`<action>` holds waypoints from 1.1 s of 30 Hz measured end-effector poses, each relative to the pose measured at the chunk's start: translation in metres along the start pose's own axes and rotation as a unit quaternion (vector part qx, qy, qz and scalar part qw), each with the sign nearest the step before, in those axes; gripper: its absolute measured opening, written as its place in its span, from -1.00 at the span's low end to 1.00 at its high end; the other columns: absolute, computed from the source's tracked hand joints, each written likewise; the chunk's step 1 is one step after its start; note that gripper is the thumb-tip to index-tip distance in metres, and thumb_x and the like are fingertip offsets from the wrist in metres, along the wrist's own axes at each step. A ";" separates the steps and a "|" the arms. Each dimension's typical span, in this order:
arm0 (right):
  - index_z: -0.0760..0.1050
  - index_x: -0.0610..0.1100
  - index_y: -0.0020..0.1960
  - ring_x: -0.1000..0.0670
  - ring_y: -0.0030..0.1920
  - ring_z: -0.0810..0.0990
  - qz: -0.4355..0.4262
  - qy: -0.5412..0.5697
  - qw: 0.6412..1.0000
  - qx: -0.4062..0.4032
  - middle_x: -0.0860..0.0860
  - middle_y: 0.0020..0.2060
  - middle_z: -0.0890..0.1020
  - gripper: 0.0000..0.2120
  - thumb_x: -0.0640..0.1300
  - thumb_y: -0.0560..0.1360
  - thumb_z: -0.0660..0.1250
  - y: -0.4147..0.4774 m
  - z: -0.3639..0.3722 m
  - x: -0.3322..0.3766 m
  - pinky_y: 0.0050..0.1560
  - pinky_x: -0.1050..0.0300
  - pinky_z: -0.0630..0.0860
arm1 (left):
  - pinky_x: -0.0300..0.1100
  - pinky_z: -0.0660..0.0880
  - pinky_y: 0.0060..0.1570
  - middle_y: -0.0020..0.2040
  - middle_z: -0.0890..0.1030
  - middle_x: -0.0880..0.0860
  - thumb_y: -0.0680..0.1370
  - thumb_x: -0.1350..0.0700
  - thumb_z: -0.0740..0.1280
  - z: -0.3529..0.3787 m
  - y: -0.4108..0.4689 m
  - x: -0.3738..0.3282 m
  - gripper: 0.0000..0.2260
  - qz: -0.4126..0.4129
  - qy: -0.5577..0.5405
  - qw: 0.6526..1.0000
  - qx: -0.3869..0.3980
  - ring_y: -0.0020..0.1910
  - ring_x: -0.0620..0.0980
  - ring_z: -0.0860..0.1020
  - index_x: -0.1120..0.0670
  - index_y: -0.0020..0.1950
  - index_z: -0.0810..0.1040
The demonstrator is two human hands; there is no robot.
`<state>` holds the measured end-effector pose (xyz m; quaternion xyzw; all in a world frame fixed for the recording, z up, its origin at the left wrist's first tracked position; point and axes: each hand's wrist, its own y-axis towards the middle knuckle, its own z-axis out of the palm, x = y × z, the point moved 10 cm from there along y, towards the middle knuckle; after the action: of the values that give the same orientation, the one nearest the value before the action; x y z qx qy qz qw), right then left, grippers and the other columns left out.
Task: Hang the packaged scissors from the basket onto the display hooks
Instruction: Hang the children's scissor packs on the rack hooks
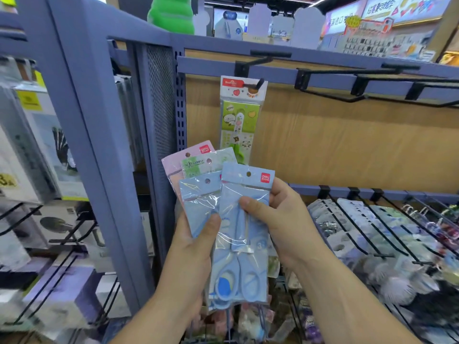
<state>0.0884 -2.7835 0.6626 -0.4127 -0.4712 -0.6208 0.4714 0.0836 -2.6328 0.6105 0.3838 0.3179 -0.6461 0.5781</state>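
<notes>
Left hand [196, 234] grips a fanned stack of scissor packs [198, 175]; right hand [278, 219] pinches the front blue pack [242, 234].

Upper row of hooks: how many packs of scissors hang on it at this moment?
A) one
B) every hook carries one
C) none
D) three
A: one green pack hangs on the leftmost hook; the hooks to its right are bare. The left hand grips a fan of packs, the right hand pinches the front blue pack.

Purple metal shelving [99, 135] frames a wood-grain back panel [347, 145], brightly lit.
</notes>
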 end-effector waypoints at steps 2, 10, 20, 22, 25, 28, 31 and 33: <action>0.56 -0.23 0.28 -0.20 0.11 0.74 0.003 -0.004 1.000 0.005 -0.18 0.11 0.74 -0.62 -0.33 0.47 0.46 0.002 0.001 0.000 0.06 -0.11 0.68 | 0.14 0.67 0.08 0.22 0.73 0.01 0.51 0.02 0.36 -0.002 0.001 0.000 -0.53 0.008 -0.007 1.000 0.001 0.16 0.11 0.72 -0.09 0.43 0.48; 0.62 -0.21 0.19 -0.18 0.05 0.75 0.004 -0.065 0.997 -0.029 -0.14 0.04 0.76 -0.72 -0.42 0.52 0.42 0.010 -0.003 0.000 0.08 -0.18 0.67 | 0.24 0.61 0.20 0.23 0.73 0.05 0.69 0.17 0.27 -0.013 0.007 -0.005 -0.72 0.041 0.035 0.998 -0.024 0.21 0.15 0.70 -0.02 0.38 0.54; 0.66 -0.07 -0.07 -0.15 -0.21 0.60 -0.205 -0.219 0.950 -0.083 -0.25 -0.11 0.70 -0.74 -0.08 0.71 0.27 0.013 0.008 0.137 -0.26 -0.33 0.57 | 0.09 0.67 0.06 0.14 0.75 -0.10 0.69 0.15 0.30 -0.040 0.014 -0.028 -0.76 0.086 0.097 0.989 -0.072 0.11 0.00 0.73 -0.13 0.29 0.57; 0.65 -0.10 -0.08 -0.13 -0.23 0.58 -0.235 -0.235 0.938 -0.102 -0.25 -0.15 0.69 -0.73 -0.07 0.71 0.27 0.016 0.010 0.155 -0.25 -0.31 0.57 | 0.10 0.65 0.08 0.15 0.74 -0.09 0.68 0.15 0.29 -0.040 0.013 -0.031 -0.76 0.090 0.097 0.989 -0.071 0.12 -0.01 0.73 -0.11 0.30 0.56; 0.63 -0.18 -0.09 -0.14 -0.26 0.61 -0.249 -0.248 0.929 -0.119 -0.24 -0.20 0.69 -0.71 -0.06 0.70 0.28 0.025 0.012 0.166 -0.23 -0.26 0.58 | 0.03 0.67 0.06 0.17 0.74 -0.10 0.65 0.10 0.31 -0.038 0.011 -0.031 -0.73 0.098 0.099 0.988 -0.060 0.14 -0.03 0.72 -0.12 0.33 0.55; 0.62 -0.31 -0.05 -0.31 -0.16 0.66 -0.251 -0.264 0.923 -0.123 -0.24 -0.17 0.70 -0.68 -0.07 0.69 0.30 0.033 0.017 0.165 -0.20 -0.30 0.60 | -0.02 0.69 0.03 0.17 0.74 -0.10 0.57 0.03 0.33 -0.036 0.010 -0.032 -0.69 0.104 0.097 0.988 -0.058 0.12 -0.04 0.73 -0.11 0.32 0.55; 0.63 -0.29 -0.06 -0.29 -0.12 0.68 -0.250 -0.268 0.921 -0.127 -0.18 -0.19 0.72 -0.69 -0.07 0.68 0.31 0.037 0.021 0.163 -0.18 -0.29 0.62 | 0.10 0.62 0.12 0.18 0.74 -0.08 0.52 -0.01 0.34 -0.036 0.008 -0.033 -0.64 0.105 0.093 0.989 -0.056 0.14 -0.01 0.72 -0.11 0.32 0.55; 0.63 -0.31 -0.08 -0.27 -0.14 0.68 -0.252 -0.266 0.920 -0.136 -0.16 -0.22 0.72 -0.68 -0.08 0.68 0.32 0.038 0.021 0.162 -0.19 -0.21 0.61 | 0.08 0.61 0.11 0.17 0.74 -0.08 0.52 -0.01 0.34 -0.037 0.006 -0.033 -0.65 0.104 0.091 0.989 -0.056 0.13 0.01 0.73 -0.13 0.31 0.56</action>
<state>0.0915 -2.7988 0.8297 -0.4902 -0.5785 -0.6449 0.0958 0.0958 -2.5860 0.6205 0.4389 0.3635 -0.5263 0.6311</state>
